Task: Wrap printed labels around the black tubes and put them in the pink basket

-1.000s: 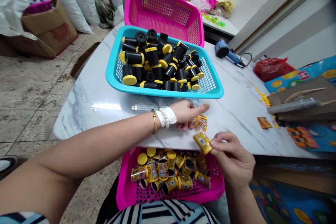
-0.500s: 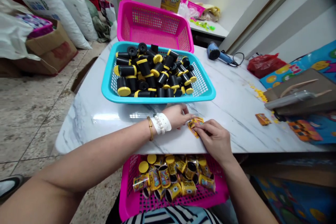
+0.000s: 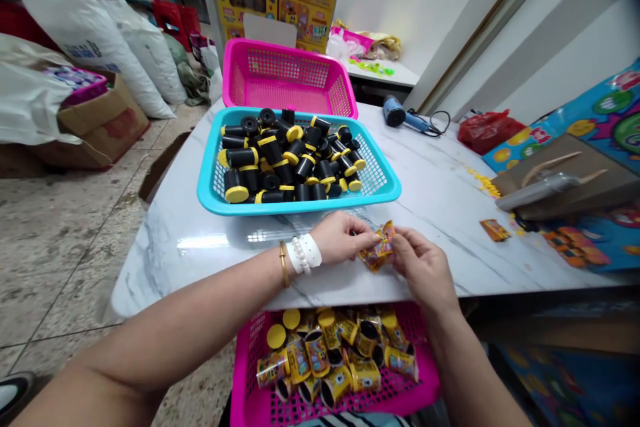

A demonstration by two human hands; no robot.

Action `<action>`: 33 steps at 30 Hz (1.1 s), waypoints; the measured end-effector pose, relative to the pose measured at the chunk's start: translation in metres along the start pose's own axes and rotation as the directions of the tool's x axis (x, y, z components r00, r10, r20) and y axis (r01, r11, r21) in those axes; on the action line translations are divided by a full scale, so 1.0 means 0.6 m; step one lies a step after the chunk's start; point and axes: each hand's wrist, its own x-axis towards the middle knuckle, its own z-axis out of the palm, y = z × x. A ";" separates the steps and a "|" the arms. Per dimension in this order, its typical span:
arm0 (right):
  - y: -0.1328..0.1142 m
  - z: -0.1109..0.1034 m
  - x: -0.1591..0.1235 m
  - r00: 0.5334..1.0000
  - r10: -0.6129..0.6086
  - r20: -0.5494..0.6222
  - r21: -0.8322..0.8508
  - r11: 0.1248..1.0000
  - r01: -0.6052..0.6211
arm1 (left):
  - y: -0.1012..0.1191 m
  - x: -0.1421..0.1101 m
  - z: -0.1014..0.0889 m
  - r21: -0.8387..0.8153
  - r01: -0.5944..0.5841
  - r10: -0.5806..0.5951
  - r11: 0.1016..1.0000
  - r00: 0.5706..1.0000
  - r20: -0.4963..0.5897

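Observation:
Over the white marbled table (image 3: 200, 267), both hands pinch a small bunch of flat, printed orange-yellow plastic labels (image 3: 375, 257). My left hand (image 3: 340, 238) has its thumb and fingers closed on the left side of the labels. My right hand (image 3: 425, 265) grips their upper right edge between thumb and fingers. Beyond the hands stands a turquoise basket (image 3: 300, 207) heaped with black cups (image 3: 270, 150) that have yellow ends. Below the table edge, a pink basket (image 3: 241, 380) holds several cups wrapped in yellow printed film (image 3: 317, 352).
Another pink basket (image 3: 290, 50) stands behind the turquoise one. A blue corded tool, apparently a heat gun (image 3: 394, 111), lies at the back right. Farther right are an orange packet (image 3: 495, 230), yellow bits (image 3: 483, 181) and a brown box (image 3: 545, 170). White sacks (image 3: 70, 40) stand left.
Both hands have lifted and turned the labels slightly. My left fingers now pinch them, and my right hand has shifted right to their edge. The camera view has tilted up a little.

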 end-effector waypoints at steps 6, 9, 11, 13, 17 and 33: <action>0.005 0.011 0.001 0.974 -0.058 -0.220 0.026 0.998 0.065 | 0.005 -0.011 0.025 0.021 -0.143 0.139 0.990 0.911 -0.389; 0.015 0.016 -0.004 0.955 -0.092 -0.283 0.040 0.993 0.107 | 0.010 -0.020 0.034 0.045 -0.235 0.230 0.971 0.871 -0.434; 0.018 0.018 -0.008 0.955 -0.102 -0.280 0.049 0.992 0.120 | 0.015 -0.026 0.037 0.077 -0.273 0.277 0.959 0.845 -0.458; 0.016 0.022 -0.012 0.953 -0.114 -0.280 0.039 0.991 0.130 | 0.018 -0.030 0.038 0.110 -0.294 0.310 0.949 0.821 -0.479; 0.003 0.031 -0.020 0.945 -0.192 -0.263 -0.063 0.981 0.182 | 0.022 -0.034 0.039 0.177 -0.317 0.363 0.932 0.811 -0.459; -0.028 0.009 0.019 0.929 -0.371 -0.011 -0.248 0.900 0.357 | 0.040 -0.027 0.030 -0.353 -0.109 -0.046 0.929 0.914 -0.403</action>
